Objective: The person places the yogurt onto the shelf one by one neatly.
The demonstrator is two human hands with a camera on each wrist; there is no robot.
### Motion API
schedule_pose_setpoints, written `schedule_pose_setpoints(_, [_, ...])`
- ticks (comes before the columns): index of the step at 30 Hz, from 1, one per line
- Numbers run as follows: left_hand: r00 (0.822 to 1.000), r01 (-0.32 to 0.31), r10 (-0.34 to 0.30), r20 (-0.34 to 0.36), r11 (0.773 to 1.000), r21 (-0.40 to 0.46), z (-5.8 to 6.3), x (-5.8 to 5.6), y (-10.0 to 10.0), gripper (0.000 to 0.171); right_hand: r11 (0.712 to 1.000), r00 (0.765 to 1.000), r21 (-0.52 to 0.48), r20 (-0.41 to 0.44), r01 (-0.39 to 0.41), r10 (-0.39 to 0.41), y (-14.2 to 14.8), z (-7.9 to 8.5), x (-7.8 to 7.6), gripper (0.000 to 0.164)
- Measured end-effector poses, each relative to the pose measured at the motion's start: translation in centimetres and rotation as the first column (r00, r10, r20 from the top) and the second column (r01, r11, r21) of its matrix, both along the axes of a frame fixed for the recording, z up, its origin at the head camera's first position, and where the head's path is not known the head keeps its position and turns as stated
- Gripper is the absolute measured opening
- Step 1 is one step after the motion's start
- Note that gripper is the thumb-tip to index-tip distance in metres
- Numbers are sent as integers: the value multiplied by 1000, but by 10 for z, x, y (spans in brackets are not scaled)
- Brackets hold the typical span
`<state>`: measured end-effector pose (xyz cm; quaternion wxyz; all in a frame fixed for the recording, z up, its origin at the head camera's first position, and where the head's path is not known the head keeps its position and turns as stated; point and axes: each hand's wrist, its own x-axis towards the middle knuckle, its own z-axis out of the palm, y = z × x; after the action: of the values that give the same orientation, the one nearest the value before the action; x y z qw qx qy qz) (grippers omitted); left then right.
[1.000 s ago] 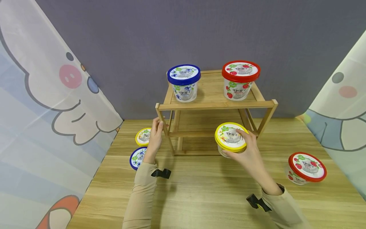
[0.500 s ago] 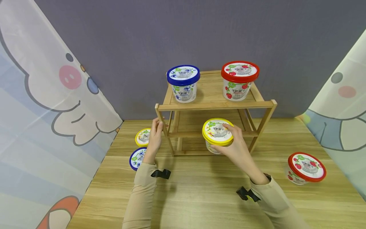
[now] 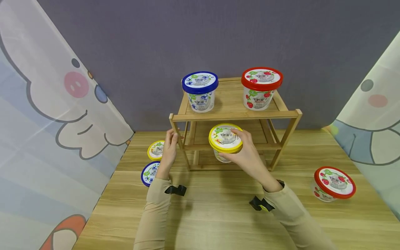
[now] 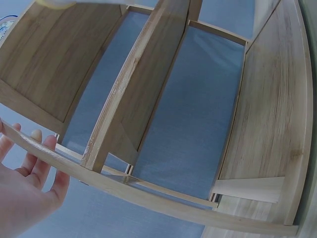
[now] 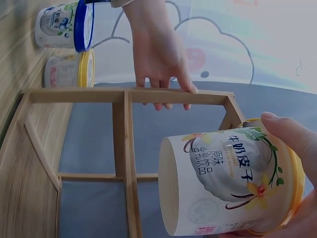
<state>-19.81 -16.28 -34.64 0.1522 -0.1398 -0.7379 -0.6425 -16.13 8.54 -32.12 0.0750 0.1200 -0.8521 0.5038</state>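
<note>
My right hand (image 3: 248, 156) holds a yellow-lidded tub (image 3: 224, 139) by the lid, thumb on the near side and fingers on the far side. The tub is in the air, upright, in front of the wooden rack's (image 3: 235, 116) middle shelf. In the right wrist view the same tub (image 5: 218, 183) shows its vanilla-flower label and white base. My left hand (image 3: 169, 151) grips the rack's left front post (image 4: 69, 166), its fingers bent round it. On the top shelf stand a blue-lidded tub (image 3: 201, 92) at left and a red-lidded tub (image 3: 261, 88) at right.
Left of the rack on the wooden table (image 3: 212, 211), another yellow-lidded tub (image 3: 155, 150) and another blue-lidded tub (image 3: 150, 173) are partly hidden by my left arm. A red-lidded tub (image 3: 334, 184) stands at right. A grey wall (image 3: 231, 38) rises behind.
My right hand has carried the yellow-lidded tub leftward and slightly upward, from the rack's right side to the middle of its front. My left hand has stayed on the post.
</note>
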Motion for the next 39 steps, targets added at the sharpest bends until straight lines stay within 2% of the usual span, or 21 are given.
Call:
schedule_pose_setpoints(5, [1000,-3,3,-8,1000,0,1,1,1,27,999,999,-30,25,-28,28,-8,3,-7,83])
schedule_pose_setpoints(21, [1000,-5,5,-3,1000,8,0,0,0,27,998,999,-42,-4,-51,51,-27,2,-32,78])
schedule_pose_setpoints(27, [1000,-1,1,0,1000,2,0,0,-1,27,996,997,-62,-40,-62,59,-34,3,-43,78])
schedule_pose_setpoints(34, [1000,-9,9,-2,1000,-2,-1,-1,-1,27,985,991,-129,-84,-119,108,-42,4,-56,77])
schedule_pose_setpoints(39, [1000,-15,15,2,1000,3,-1,-2,-1,27,984,989,-124,-96,-125,113,-48,2,-64,79])
